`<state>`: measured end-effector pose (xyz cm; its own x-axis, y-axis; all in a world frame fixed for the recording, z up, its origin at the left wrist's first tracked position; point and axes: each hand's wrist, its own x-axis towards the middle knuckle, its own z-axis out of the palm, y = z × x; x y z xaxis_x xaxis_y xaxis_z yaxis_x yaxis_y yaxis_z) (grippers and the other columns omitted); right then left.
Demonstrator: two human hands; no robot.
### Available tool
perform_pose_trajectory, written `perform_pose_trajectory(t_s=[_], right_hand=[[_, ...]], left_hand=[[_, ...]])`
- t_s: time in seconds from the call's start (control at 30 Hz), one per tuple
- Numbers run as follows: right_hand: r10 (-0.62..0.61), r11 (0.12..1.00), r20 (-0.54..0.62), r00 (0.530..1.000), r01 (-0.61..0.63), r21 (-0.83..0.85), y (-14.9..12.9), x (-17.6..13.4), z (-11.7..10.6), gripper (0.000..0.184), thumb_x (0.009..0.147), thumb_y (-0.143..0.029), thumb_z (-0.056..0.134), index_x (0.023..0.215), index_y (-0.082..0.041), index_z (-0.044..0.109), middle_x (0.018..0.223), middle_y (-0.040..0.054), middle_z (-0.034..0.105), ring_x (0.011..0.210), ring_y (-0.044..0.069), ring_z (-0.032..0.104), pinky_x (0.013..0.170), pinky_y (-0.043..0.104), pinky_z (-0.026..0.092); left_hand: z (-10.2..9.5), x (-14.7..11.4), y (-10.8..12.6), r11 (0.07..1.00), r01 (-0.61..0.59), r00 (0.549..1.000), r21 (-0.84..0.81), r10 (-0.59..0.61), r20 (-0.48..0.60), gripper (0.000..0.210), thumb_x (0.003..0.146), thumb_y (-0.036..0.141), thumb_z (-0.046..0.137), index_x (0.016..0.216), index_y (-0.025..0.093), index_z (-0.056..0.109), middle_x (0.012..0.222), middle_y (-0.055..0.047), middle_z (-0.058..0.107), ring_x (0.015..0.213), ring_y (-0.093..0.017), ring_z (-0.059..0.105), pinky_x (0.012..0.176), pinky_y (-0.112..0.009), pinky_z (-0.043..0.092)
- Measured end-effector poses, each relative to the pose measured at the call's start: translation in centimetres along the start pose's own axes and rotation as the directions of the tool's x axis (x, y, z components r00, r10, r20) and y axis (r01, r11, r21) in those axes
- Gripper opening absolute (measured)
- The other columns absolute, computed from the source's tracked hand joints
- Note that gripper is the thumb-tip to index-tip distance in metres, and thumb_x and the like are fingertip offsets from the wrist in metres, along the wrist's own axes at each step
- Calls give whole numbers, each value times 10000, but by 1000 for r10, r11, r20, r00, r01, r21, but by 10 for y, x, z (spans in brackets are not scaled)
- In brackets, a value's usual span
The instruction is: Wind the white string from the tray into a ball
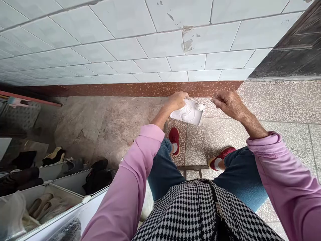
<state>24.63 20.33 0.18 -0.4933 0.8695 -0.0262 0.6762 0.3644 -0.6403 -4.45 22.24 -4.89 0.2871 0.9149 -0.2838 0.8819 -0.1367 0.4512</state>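
A shallow white rectangular tray (197, 119), seemingly of card or plastic, is sitting in front of the reddish-brown, crackle-patterned skirting band (135, 89); what is supporting it is hard to tell. Two small white rounded lumps with a textured surface, one (199, 106) at the tray's right end and one (185, 116) nearer its left, are lying inside, with a thin white strand (194, 112) curving between them. The left hand (178, 100) is bending over the tray's far left corner, its fingertips partly hidden, so whether it is gripping anything cannot be told. The right hand (225, 102) is hanging just right of the tray, fingers curled together in a pinch; anything as fine as thread between them is not showing. If the right hand were pulling a strand sharply, a lump could be rolling over the tray's low rim, or the loops could be tangling. Uneven pressure from the left hand could be tipping the tray, spilling its contents towards the red shoe (174, 137) just below it or onto the speckled stone floor (273, 100) to its right.
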Motion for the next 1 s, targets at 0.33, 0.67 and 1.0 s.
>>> perform_pose_trajectory(t_s=[0.33,0.67,1.0], right_hand=[[-38,998,31,999,36,48,-9,-1,7,302,1052,-504,559,919,-274,702,726,29,666,726,211,614,694,354,484],[44,958,-12,999,-39,283,3,-14,-13,411,965,-598,724,750,-266,612,665,4,527,622,171,474,568,331,394],[-50,676,-22,998,50,735,-10,-17,-16,423,927,-591,870,776,-247,675,563,-46,468,482,99,374,467,295,297]], left_hand=[[1,-23,80,638,-165,948,-752,314,58,181,1062,275,618,1008,135,720,989,-123,786,814,-140,727,723,-291,572],[-8,-37,60,640,-88,976,-763,207,61,198,958,190,664,1042,127,832,667,-26,676,517,-63,493,543,-264,397],[-8,-44,73,834,-412,897,-368,300,-323,36,913,156,761,880,169,761,942,-41,790,836,-143,666,814,-298,542]])
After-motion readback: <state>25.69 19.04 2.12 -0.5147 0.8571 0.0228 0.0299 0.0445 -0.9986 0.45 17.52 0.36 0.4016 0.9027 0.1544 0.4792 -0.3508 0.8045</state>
